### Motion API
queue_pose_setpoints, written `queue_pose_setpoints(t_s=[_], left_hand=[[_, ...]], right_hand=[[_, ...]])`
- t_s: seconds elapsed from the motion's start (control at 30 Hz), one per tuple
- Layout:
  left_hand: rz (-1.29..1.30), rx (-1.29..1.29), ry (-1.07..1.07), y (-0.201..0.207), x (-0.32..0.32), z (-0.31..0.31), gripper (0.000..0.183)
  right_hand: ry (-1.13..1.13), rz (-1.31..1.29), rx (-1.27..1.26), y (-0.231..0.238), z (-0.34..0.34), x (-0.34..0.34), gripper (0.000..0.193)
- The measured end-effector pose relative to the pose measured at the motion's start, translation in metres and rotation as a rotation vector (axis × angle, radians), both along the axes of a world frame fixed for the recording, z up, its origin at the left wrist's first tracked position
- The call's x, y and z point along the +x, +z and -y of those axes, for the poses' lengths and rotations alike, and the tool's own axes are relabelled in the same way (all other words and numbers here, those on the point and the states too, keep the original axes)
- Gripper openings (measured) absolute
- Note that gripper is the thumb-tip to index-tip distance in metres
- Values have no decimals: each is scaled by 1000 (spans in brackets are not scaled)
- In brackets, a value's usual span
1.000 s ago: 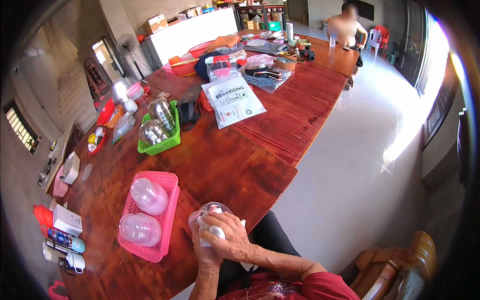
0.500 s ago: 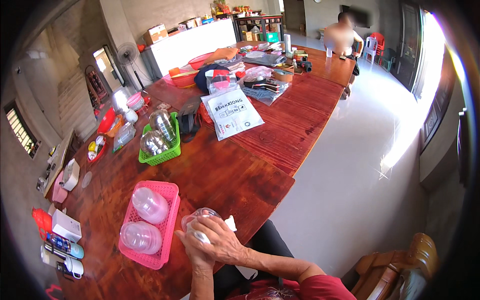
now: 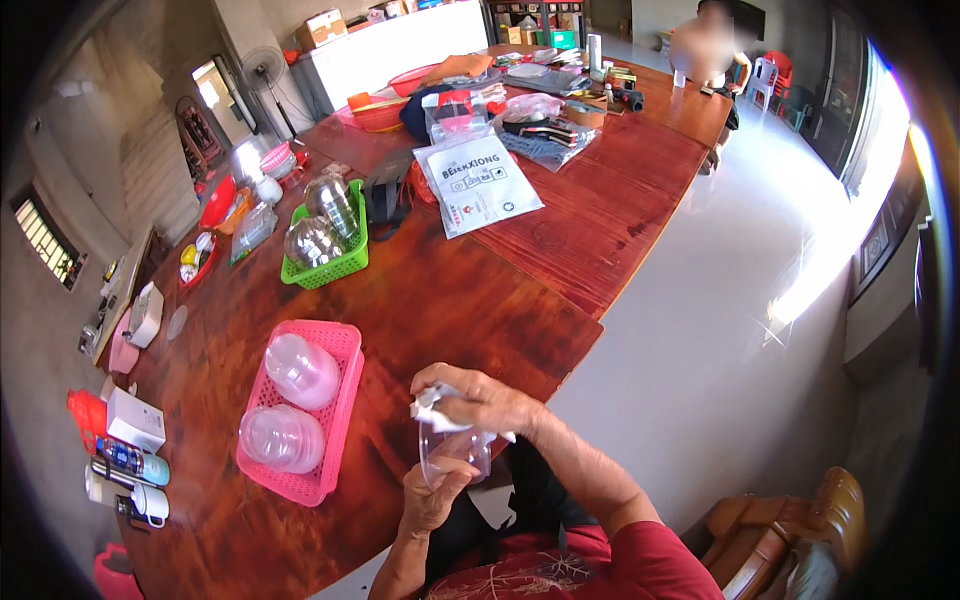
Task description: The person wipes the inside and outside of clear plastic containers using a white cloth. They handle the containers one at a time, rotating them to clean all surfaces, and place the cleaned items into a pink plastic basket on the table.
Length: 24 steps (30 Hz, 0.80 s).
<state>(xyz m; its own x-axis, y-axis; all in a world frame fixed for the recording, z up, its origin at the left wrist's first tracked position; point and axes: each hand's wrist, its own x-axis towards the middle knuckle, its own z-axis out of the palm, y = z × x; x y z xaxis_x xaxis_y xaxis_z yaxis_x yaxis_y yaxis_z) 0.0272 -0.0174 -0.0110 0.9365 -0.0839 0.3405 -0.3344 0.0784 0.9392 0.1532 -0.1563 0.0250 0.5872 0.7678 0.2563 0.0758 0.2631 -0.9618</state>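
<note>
A clear plastic bowl or cup (image 3: 470,457) is tilted between my hands at the table's near edge. My left hand (image 3: 435,496) grips its lower side, thumb over the wall. My right hand (image 3: 482,398) is closed on a crumpled white cloth or tissue (image 3: 432,410), pressed at the upper rim. To the left sits a pink mesh basket (image 3: 345,385) holding two stacks of clear plastic containers, an upper stack (image 3: 300,370) and a lower stack (image 3: 280,438), domed ends showing.
Farther off stands a green basket (image 3: 330,272) with shiny clear containers. A white plastic packet (image 3: 478,185) lies among bags and tools. Bottles and a white mug (image 3: 150,503) line the left edge. A wooden chair (image 3: 790,530) is at lower right; a person (image 3: 700,55) is at the far end.
My hands have drawn apart, and the bowl is turned more on its side. The cloth in my right hand has gone up to the rim. The view has shifted slightly.
</note>
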Motion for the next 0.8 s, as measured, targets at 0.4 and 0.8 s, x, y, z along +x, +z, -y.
queue_pose_setpoints(t_s=[0.4,0.8], left_hand=[[-327,-5,-265,19,3,-23,29],[-116,118,127,13,-8,-8,61]], right_hand=[[43,88,37,-13,10,2,41],[-407,965,-113,26,-5,-40,46]])
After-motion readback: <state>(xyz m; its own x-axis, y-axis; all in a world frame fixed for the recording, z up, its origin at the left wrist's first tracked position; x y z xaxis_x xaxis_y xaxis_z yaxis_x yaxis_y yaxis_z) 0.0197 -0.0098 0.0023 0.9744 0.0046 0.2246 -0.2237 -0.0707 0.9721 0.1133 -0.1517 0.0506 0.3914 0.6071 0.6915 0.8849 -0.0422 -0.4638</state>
